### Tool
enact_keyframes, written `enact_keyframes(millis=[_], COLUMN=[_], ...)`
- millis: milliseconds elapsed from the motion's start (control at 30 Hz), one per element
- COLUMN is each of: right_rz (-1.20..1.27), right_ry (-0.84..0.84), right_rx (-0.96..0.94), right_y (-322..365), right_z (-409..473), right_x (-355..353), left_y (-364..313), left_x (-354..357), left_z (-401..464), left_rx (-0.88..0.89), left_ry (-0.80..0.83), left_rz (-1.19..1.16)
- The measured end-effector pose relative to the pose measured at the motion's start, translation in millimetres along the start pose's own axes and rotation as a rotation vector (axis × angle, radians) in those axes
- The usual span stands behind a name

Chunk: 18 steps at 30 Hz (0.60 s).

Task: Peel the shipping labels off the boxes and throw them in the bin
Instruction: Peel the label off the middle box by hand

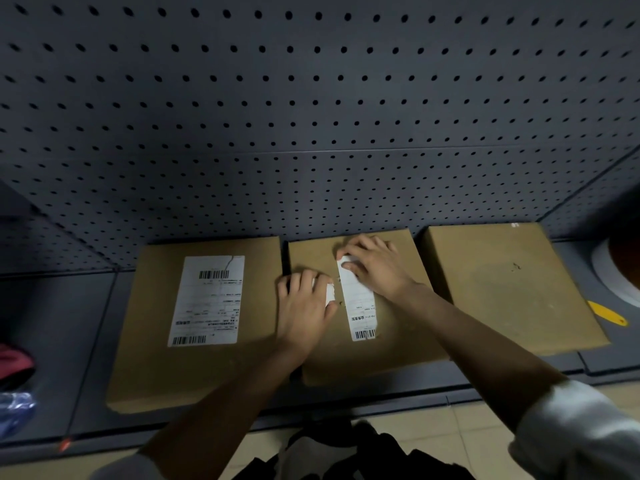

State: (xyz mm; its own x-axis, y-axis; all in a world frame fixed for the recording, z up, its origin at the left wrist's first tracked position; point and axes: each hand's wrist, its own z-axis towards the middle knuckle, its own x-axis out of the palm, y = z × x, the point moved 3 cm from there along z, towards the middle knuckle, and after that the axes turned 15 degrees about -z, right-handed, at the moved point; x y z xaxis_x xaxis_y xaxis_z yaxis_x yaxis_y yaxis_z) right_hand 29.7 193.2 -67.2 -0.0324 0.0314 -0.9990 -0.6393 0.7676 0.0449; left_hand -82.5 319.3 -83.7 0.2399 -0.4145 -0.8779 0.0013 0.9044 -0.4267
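Three flat cardboard boxes lie side by side on a dark shelf. The left box carries a whole white shipping label. On the middle box only a narrow strip of label is left stuck down. My right hand pinches the strip's curled upper end. My left hand holds a torn white piece of label at the middle box's left part. The right box has a bare top.
A grey pegboard wall rises right behind the boxes. A white round rim and a yellow tag are at the far right. Red and blue items sit at the left edge. Dark bag below, on the tiled floor.
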Motion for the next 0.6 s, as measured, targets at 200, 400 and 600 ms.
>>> enact_keyframes(millis=[200,400,600], right_rz=[0.012,0.075,0.071], right_ry=[-0.028,0.004,0.103], right_rx=[-0.024,-0.062,-0.063], right_y=[3.3,4.1,14.7], right_z=[-4.5,-49.0,-92.1], right_x=[-3.1,-6.4,-9.1], left_y=[0.8,-1.6,-7.3], left_x=[-0.1,-4.1,-1.2], left_z=[0.2,-0.5,-0.7], left_rx=[0.001,0.041,0.131], left_ry=[0.007,-0.023,-0.037], left_rz=[0.002,-0.065,-0.156])
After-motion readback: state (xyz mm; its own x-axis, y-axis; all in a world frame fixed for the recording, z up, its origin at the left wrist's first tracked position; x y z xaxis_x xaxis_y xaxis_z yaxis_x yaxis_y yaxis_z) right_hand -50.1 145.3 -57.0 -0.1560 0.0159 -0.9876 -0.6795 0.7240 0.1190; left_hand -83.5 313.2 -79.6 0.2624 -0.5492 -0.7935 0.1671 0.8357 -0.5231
